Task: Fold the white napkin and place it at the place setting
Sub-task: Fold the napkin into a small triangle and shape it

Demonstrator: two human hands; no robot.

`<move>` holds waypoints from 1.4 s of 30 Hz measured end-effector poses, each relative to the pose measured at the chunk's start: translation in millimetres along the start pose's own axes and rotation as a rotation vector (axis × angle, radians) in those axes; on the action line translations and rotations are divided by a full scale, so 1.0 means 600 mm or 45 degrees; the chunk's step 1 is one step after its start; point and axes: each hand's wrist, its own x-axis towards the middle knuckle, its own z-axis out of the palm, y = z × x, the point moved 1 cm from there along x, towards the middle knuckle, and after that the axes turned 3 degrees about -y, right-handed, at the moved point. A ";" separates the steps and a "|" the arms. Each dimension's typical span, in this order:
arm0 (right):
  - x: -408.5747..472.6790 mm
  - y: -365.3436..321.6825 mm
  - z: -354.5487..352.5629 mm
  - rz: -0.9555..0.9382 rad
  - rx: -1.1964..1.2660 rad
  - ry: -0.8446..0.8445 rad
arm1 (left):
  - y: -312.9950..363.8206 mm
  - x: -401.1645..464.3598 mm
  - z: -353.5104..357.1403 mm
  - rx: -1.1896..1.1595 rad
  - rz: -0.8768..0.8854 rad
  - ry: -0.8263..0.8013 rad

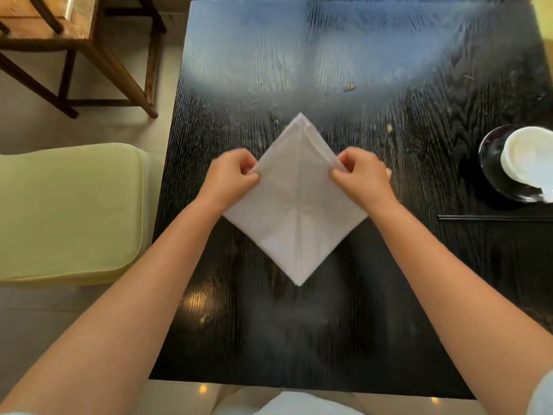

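The white napkin [296, 211] lies on the dark wooden table [299, 70] as a kite or diamond shape, one point away from me and one toward me, with a crease down its middle. My left hand [232, 175] pinches the napkin's upper left edge. My right hand [362, 173] pinches the upper right edge. Both folded flaps meet along the centre line. The place setting sits at the right: a black plate [490, 163] carrying a white bowl [526, 157], with black chopsticks [493, 217] just below it.
A pale green cushioned seat [68, 214] stands left of the table, and a wooden chair [74, 49] stands at the upper left on the tiled floor. White cloth [293, 405] shows in my lap at the table's near edge.
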 end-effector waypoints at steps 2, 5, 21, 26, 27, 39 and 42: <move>0.013 -0.038 -0.048 -0.128 0.142 0.119 | 0.032 0.011 -0.040 -0.075 0.141 0.152; 0.014 -0.082 -0.107 -0.351 0.250 0.326 | 0.076 0.012 -0.090 -0.187 0.363 0.346; -0.128 0.127 0.053 -0.430 -0.514 -0.150 | -0.080 -0.119 0.067 0.511 0.590 -0.050; -0.075 0.108 0.095 -0.390 -0.577 0.003 | -0.052 -0.083 0.124 0.558 0.558 0.010; -0.066 0.107 0.105 -0.394 -0.621 -0.025 | -0.050 -0.076 0.138 0.620 0.567 -0.032; -0.053 0.130 0.140 -0.431 -0.809 -0.099 | -0.083 -0.067 0.194 0.769 0.445 -0.114; -0.087 0.154 0.134 -0.480 -0.824 -0.112 | -0.092 -0.099 0.196 0.757 0.377 -0.104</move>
